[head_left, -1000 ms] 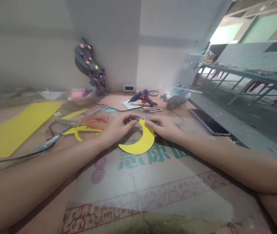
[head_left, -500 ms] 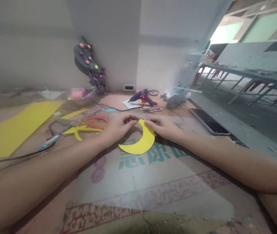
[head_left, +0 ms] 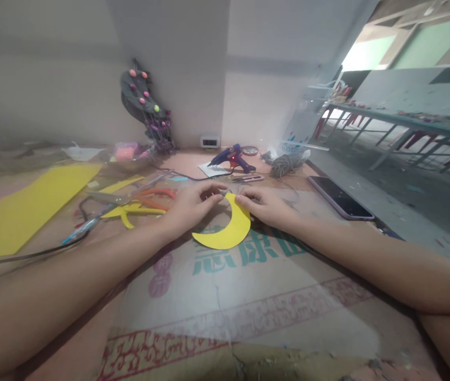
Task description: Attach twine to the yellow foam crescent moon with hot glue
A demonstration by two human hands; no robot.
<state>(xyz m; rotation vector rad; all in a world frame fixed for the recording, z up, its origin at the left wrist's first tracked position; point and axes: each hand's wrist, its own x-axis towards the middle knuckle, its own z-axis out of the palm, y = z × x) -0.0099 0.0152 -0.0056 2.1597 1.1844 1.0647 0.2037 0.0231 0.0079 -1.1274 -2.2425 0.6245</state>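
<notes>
A yellow crescent moon cutout [head_left: 235, 230] is held upright over the table, its lower horn pointing left. My right hand [head_left: 266, 208] pinches it near the upper horn, thumb in front and fingers behind. Just left of that horn, my left hand [head_left: 199, 206] has thumb and forefinger curled toward each other. A small dark bit, perhaps thread or wire, shows at the top of the crescent by the left fingertips; what those fingers hold is too small to make out.
Behind the hands are a blue glue gun [head_left: 230, 156], tweezers [head_left: 248, 180] and grey yarn [head_left: 286, 165]. Scissors [head_left: 157, 194], yellow-handled pliers [head_left: 129, 211] and a yellow sheet [head_left: 38, 206] lie left, a phone [head_left: 339, 197] right. A decorated grey crescent [head_left: 137, 95] leans on the wall.
The crescent has risen very slightly. My left forefinger has lifted and straightened a little near the upper horn. My right hand keeps its pinch.
</notes>
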